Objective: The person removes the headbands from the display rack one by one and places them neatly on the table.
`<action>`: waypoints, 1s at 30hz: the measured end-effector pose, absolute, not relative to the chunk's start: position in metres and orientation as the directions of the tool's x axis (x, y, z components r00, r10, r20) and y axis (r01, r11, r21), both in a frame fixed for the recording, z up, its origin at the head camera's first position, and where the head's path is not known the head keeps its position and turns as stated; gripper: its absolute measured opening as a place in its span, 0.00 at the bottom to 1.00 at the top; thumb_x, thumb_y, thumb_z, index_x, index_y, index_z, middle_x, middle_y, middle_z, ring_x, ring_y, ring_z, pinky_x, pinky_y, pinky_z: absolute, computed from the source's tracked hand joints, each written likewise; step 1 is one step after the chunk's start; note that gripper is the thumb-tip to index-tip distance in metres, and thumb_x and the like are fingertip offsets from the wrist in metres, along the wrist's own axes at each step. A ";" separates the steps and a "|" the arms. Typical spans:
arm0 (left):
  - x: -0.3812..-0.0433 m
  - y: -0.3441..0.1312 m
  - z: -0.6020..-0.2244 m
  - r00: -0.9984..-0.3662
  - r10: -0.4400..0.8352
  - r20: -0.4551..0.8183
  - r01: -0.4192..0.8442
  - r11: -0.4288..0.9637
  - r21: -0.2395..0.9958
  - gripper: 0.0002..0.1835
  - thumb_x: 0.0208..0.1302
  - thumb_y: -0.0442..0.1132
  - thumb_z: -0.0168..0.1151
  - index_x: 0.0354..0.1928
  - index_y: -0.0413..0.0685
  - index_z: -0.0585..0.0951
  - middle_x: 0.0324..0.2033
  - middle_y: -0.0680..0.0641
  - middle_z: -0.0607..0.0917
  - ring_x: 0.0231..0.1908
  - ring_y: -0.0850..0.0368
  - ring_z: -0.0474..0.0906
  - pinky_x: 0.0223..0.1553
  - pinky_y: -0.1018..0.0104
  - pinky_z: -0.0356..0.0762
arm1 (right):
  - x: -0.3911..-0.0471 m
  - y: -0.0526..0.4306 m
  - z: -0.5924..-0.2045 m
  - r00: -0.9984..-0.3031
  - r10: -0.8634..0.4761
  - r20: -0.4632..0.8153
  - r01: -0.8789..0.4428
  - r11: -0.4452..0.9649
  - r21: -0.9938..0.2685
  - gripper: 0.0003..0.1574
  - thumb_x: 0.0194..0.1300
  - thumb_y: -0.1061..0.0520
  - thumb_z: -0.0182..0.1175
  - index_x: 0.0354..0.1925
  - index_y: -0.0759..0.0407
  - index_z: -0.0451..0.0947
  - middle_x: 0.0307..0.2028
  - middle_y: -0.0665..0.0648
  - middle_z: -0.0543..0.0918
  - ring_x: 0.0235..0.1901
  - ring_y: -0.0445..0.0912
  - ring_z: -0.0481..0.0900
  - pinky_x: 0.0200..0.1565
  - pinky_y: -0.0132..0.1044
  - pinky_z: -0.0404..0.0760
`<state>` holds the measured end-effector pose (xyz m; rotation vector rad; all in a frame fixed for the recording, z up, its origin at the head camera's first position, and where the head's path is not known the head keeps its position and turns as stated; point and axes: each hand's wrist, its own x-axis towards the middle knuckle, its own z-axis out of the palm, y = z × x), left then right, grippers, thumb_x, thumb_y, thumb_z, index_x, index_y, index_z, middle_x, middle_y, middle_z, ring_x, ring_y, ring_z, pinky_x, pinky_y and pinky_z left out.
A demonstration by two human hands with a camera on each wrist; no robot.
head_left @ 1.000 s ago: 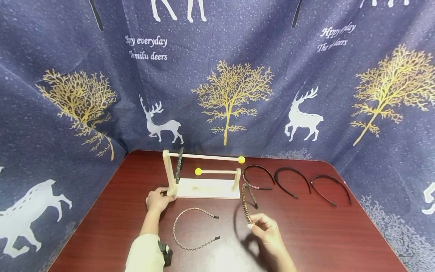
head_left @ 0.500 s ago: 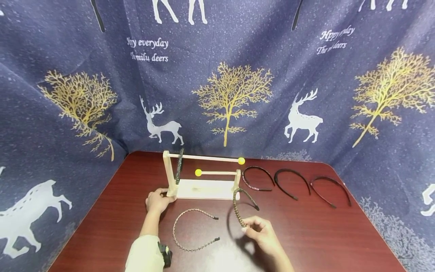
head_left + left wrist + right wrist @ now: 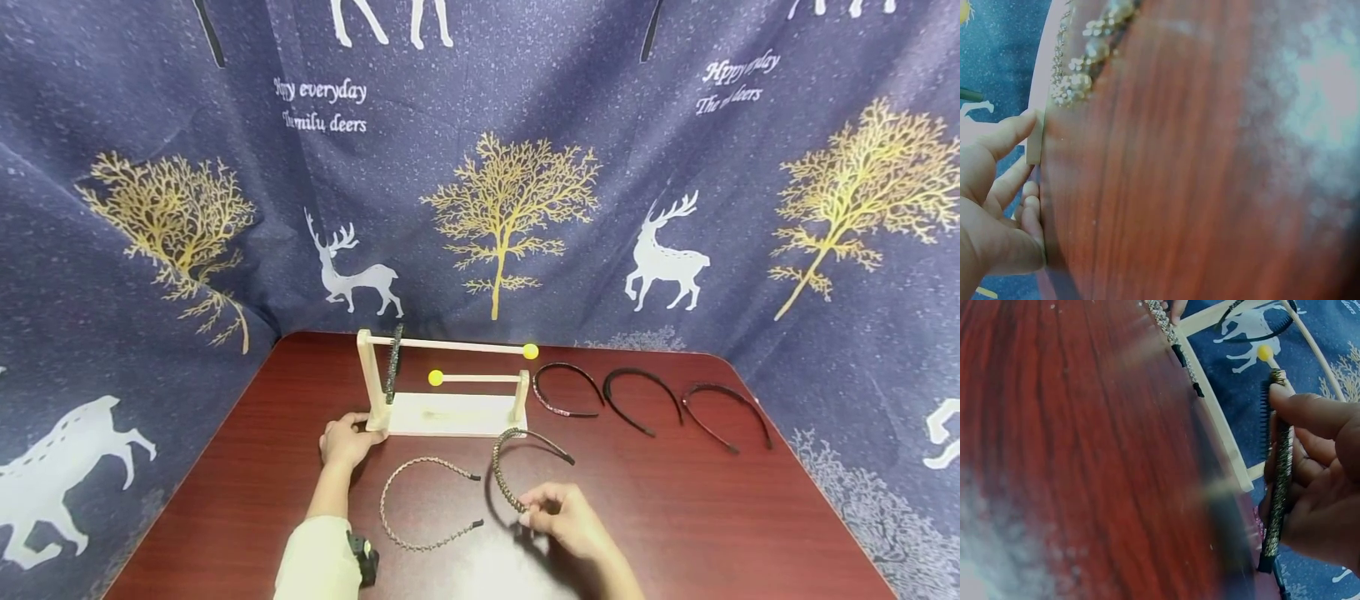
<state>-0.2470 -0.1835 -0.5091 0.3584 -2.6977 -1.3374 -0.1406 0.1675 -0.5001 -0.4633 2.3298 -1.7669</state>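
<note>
My left hand holds the left end of the pale wooden stand, fingertips at its base corner in the left wrist view. The stand has two rods with yellow ball ends, one higher than the other. A dark sparkly headband hangs on the upper rod near the left post. My right hand pinches one end of a gold-and-black beaded headband, raised before the stand's right end; small comb teeth line its inside. Between my hands a pale beaded headband lies on the table, its ends pointing right.
Right of the stand, three more headbands lie in a row on the red-brown table: a pink-and-dark one, a black one and a dark reddish one. A blue deer-print cloth hangs behind the table.
My right hand has moved left with the gold-and-black headband, which has turned so that its curve faces left and opens wider to view. My left hand stays on the stand.
</note>
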 end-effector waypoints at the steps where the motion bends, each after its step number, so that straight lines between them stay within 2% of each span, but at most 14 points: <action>1: -0.247 -0.183 -0.508 -0.967 -0.254 -0.011 -0.164 0.587 0.793 0.29 0.47 0.44 0.71 0.51 0.37 0.77 0.43 0.30 0.76 0.50 0.31 0.61 0.53 0.42 0.54 | -0.141 0.167 -0.501 -0.933 -0.359 0.028 -0.132 0.268 -0.954 0.10 0.52 0.72 0.61 0.37 0.74 0.78 0.25 0.64 0.80 0.23 0.41 0.76 0.26 0.34 0.77; 8: -0.247 -0.181 -0.507 -0.967 -0.253 -0.043 -0.189 0.588 0.786 0.29 0.49 0.43 0.70 0.53 0.37 0.76 0.45 0.30 0.75 0.51 0.31 0.60 0.52 0.42 0.55 | -0.142 0.162 -0.501 -0.932 -0.360 -0.042 -0.097 0.361 -0.928 0.09 0.49 0.70 0.63 0.33 0.69 0.81 0.24 0.60 0.82 0.18 0.38 0.71 0.19 0.32 0.73; 16: -0.250 -0.183 -0.508 -0.966 -0.255 -0.040 -0.188 0.588 0.786 0.29 0.49 0.43 0.69 0.53 0.37 0.75 0.45 0.29 0.74 0.51 0.30 0.59 0.52 0.41 0.56 | -0.148 0.158 -0.499 -0.924 -0.383 -0.020 -0.155 0.419 -0.895 0.09 0.45 0.69 0.67 0.31 0.65 0.83 0.20 0.52 0.79 0.20 0.38 0.72 0.26 0.30 0.72; 24: -0.248 -0.184 -0.510 -0.965 -0.256 -0.058 -0.199 0.569 0.798 0.29 0.49 0.43 0.69 0.53 0.37 0.75 0.46 0.29 0.73 0.52 0.29 0.57 0.51 0.40 0.57 | -0.151 0.163 -0.504 -0.905 -0.424 -0.030 -0.165 0.414 -0.895 0.12 0.44 0.73 0.62 0.31 0.66 0.83 0.23 0.53 0.80 0.21 0.38 0.72 0.25 0.29 0.72; 30: -0.248 -0.184 -0.511 -0.966 -0.252 -0.065 -0.201 0.562 0.802 0.29 0.50 0.43 0.69 0.54 0.37 0.75 0.47 0.28 0.72 0.52 0.29 0.56 0.52 0.40 0.56 | -0.151 0.162 -0.501 -0.903 -0.428 -0.039 -0.167 0.433 -0.886 0.11 0.45 0.72 0.62 0.32 0.65 0.83 0.24 0.52 0.81 0.23 0.38 0.73 0.27 0.29 0.72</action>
